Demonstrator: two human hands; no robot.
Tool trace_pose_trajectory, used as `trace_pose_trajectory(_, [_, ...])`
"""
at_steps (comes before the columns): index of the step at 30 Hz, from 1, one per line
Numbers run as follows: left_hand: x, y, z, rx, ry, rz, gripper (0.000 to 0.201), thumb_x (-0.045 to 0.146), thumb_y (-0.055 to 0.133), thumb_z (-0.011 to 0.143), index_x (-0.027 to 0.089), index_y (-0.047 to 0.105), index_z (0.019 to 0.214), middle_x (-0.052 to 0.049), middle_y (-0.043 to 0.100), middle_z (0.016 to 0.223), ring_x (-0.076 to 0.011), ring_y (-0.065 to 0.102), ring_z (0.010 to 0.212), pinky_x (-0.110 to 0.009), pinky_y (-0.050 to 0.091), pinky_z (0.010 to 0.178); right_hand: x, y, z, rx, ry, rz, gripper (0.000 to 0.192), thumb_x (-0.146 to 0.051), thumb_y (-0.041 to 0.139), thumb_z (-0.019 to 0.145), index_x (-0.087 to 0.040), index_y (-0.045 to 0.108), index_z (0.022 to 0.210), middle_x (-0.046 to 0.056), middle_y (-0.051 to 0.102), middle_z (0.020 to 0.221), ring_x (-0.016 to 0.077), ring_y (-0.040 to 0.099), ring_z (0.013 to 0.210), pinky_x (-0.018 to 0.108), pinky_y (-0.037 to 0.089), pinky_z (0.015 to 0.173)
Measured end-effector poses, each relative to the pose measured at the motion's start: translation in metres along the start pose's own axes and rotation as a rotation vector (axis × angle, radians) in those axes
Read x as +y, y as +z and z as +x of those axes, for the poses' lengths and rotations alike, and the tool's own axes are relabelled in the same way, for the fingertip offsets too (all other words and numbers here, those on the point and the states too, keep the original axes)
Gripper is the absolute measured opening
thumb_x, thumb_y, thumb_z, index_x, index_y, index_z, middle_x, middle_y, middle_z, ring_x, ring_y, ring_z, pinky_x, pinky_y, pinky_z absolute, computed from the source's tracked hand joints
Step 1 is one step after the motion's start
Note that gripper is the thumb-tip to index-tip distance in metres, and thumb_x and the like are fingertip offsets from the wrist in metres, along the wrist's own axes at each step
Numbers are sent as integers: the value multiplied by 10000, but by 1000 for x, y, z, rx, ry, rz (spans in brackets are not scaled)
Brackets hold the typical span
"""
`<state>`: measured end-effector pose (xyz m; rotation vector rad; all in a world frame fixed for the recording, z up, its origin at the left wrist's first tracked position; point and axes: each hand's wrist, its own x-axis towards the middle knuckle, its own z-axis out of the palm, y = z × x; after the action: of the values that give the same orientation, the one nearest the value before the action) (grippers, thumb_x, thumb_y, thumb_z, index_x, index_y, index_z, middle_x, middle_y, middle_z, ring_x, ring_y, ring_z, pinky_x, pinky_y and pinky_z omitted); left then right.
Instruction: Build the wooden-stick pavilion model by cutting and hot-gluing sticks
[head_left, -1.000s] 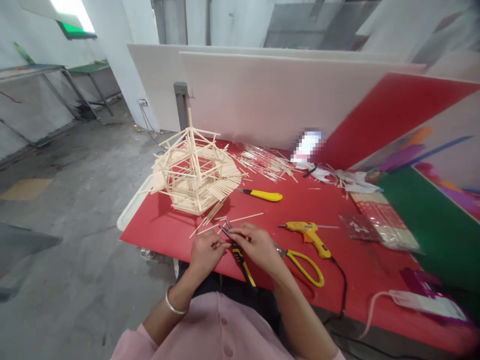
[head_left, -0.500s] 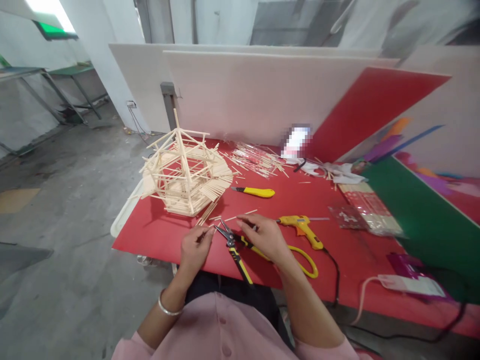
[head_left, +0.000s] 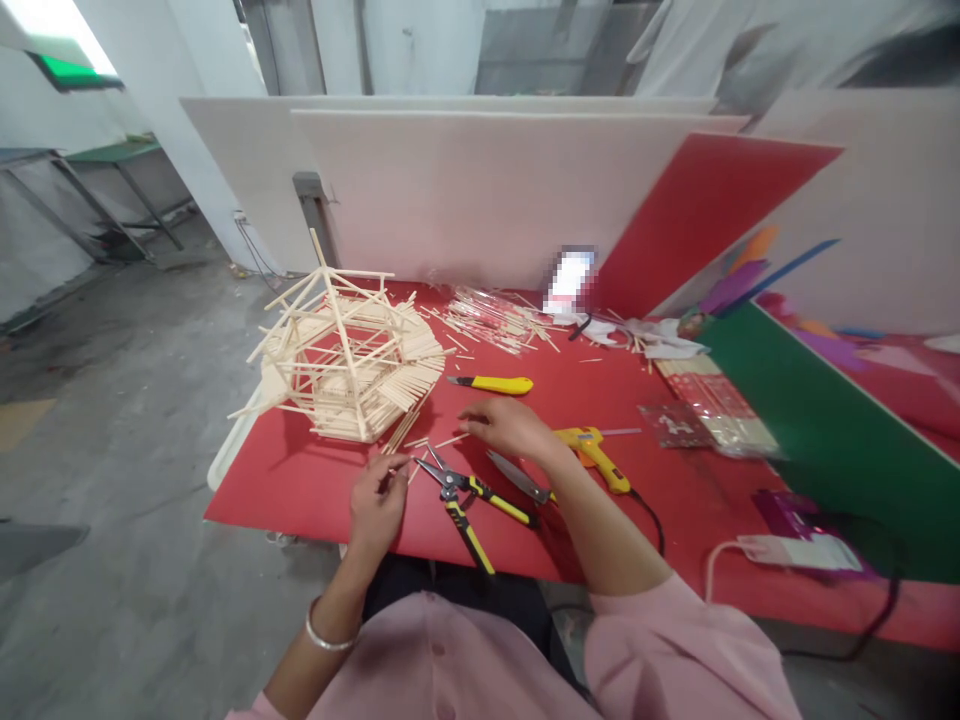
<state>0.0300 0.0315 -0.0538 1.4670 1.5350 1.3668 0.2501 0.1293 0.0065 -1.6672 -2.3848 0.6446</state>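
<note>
My left hand (head_left: 379, 502) is near the table's front edge with its fingers curled in and thumb against them. Whatever is between its fingertips is too small to name. My right hand (head_left: 510, 428) reaches over the table, its fingertips closed on a thin wooden stick (head_left: 450, 440). Between my hands lie pliers-like cutters (head_left: 448, 485) with yellow and black handles, jaws apart. Scissors (head_left: 519, 478) lie partly hidden under my right forearm. Beyond my left hand stands a pavilion-like frame of wooden sticks (head_left: 349, 370), with loose sticks (head_left: 401, 432) beside it.
A yellow utility knife (head_left: 495, 384) lies beyond my right hand. To the right is a yellow glue gun (head_left: 600, 458) with a black cord. Bagged sticks (head_left: 499, 318) and a phone with a blurred screen (head_left: 570, 282) are at the back. Pale boards (head_left: 480, 190) stand behind the red table (head_left: 285, 490).
My right hand has moved away from the cutters, further over the table, uncovering the scissors' blades. My left hand stays curled near the cutters' tips. The whole view has shifted slightly.
</note>
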Motion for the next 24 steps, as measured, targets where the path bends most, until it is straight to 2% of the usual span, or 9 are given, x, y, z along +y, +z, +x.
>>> trace_pose_trajectory(3, [-6,-3,-1,-3,-48,-9,159,273,593,811,192,709,883,-42,697,810,-149,630,688,-256,501,652,-1,3,17,-50,-18,-14,193,-365,590,830,-273,737,915,13,741,895,185,658,817,239,410,628])
trace_pose_trajectory(6, [-12,-6,-1,-8,-96,-30,156,277,602,806,193,713,875,-31,686,771,-146,625,664,-251,497,637,-2,3,37,-92,-22,-46,162,-374,614,819,-285,736,876,0,737,887,182,652,814,244,413,647])
trace_pose_trajectory(10, [-13,-6,1,-40,-108,-64,159,282,606,810,199,718,886,-28,682,783,-142,621,671,-247,497,649,12,-10,79,-95,97,-124,187,-380,606,848,-250,715,925,25,714,971,188,637,893,261,454,714])
trace_pose_trajectory(14, [-8,-2,1,-50,-110,-96,147,290,615,811,203,717,870,-29,682,786,-142,612,678,-235,491,623,45,-29,125,-77,324,-228,291,-400,557,907,-175,622,1080,62,636,1097,175,613,954,363,511,834])
trace_pose_trajectory(18, [-4,5,2,-95,-119,-106,139,292,624,813,206,723,858,-38,682,807,-147,602,699,-233,478,620,87,-41,146,-19,528,-337,344,-372,563,909,-163,565,1182,88,578,1206,206,584,1046,432,502,892])
trace_pose_trajectory(21, [2,17,8,-140,-128,-132,140,291,618,817,199,721,845,-41,675,789,-147,587,679,-233,461,597,117,-44,147,-16,576,-371,344,-366,574,903,-165,567,1182,86,575,1214,214,578,1064,444,497,902])
trace_pose_trajectory(24, [13,32,21,-210,-99,-170,148,277,593,829,194,715,817,-37,657,755,-138,566,649,-225,431,562,140,-45,143,-35,532,-365,332,-367,576,901,-162,577,1162,80,589,1187,206,588,1041,431,504,886])
